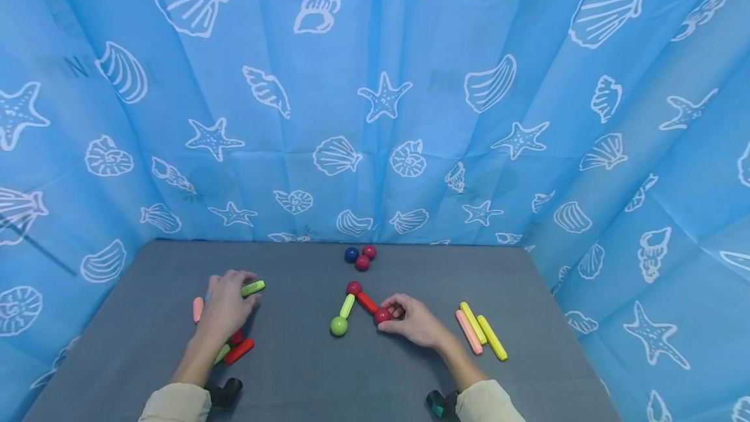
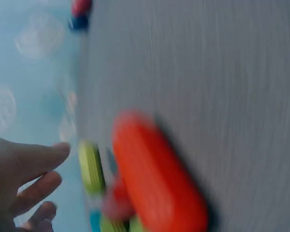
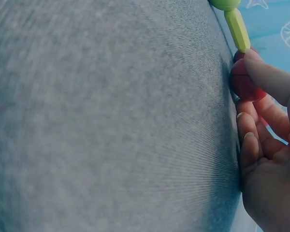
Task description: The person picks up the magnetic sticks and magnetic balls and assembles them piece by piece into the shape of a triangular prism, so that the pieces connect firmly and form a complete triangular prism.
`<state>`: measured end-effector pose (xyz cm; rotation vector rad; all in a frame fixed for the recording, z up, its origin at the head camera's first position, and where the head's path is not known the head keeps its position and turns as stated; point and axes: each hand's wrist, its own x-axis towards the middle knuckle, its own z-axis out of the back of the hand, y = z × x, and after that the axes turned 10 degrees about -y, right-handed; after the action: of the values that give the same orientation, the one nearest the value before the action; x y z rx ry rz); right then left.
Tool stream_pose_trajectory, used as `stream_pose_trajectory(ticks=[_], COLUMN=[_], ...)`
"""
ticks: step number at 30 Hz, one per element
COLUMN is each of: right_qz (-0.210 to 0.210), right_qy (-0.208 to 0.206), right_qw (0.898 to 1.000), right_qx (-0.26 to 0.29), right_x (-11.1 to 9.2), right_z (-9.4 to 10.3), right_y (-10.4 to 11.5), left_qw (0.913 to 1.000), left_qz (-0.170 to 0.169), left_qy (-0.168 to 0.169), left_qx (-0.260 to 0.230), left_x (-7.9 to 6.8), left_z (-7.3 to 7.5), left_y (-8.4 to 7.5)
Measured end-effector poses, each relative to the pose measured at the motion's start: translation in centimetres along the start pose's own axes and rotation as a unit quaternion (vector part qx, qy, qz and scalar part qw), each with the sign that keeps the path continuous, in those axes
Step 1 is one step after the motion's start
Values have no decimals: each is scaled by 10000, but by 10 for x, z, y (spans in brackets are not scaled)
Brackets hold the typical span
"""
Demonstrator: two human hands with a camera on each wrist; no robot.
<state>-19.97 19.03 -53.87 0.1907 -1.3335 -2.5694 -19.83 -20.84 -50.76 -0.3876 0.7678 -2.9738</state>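
Clock directions are taken from the chain at mid-bench, as my head view has it.

Progress: one chain appears joined, a bent run of three balls and two rods. Its red ball (image 1: 354, 288) sits at twelve, green ball (image 1: 338, 326) near eight, end ball (image 1: 382, 316) between three and four. A green rod (image 1: 347, 306) and red rod (image 1: 367, 303) link them. I cannot confirm that the end ball is fully seated. The other parts lie loose on the bench (image 1: 305, 383); I judge the build partly done.

Hands: my right hand (image 1: 417, 323), at three, pinches the end ball between thumb and finger. My left hand (image 1: 225, 305), at nine, has thumb and fingers spread beside a lime rod (image 1: 253, 288); I see no grip on it.

Count, balls: three in the chain; three loose at twelve, one blue ball (image 1: 351, 254) and two crimson balls (image 1: 362, 262).

Count, rods: two in the chain; three between three and four, one pink rod (image 1: 469, 332) and two yellow rods (image 1: 492, 338). At nine, at least four: the lime rod, a salmon rod (image 1: 198, 309), a scarlet rod (image 1: 239, 351) and an olive rod (image 1: 221, 353). A red piece (image 1: 236, 337) there is partly hidden; its type, and the full total, I cannot tell.
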Motion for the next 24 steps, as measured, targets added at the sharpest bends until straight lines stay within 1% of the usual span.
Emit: stream_pose_trajectory(ticks=[2,4,7,9,11,14,15,17,19,21,24], right_qz=[-26,-70,-130,-89,-21,38,25,-26,-41,-31,-5], right_qy=[-1,-46,-139,-176,-133,-39,-19,-14,-36,-44,-41], right_qw=[10000,10000,9998,9998,9999,10000,10000,10000,10000,9999,9999], right_qx=[-12,-37,-71,-78,-81,-58,-52,-9,57,123,123], right_x=[-1,-2,-4,-5,-4,-2,-2,-2,-2,-2,-1], right_z=[1,2,3,3,2,-1,-2,-3,-3,-2,-1], right_y=[0,-1,-1,-1,0,1,1,0,0,0,0], left_qw=[9993,9979,9968,9969,9971,9977,9980,9987,9986,9975,9949], left_qz=[43,58,147,192,250,180,89,-176,-470,-709,-954], left_qy=[26,217,406,373,229,82,60,6,-5,-13,106], left_qx=[383,615,673,661,681,650,621,479,246,32,-323], left_x=[6,10,13,14,15,16,16,16,13,7,-5], left_z=[1,-1,-9,-15,-18,-20,-20,-23,-26,-33,-44], left_y=[12,18,19,18,17,10,4,-13,-36,-61,-96])
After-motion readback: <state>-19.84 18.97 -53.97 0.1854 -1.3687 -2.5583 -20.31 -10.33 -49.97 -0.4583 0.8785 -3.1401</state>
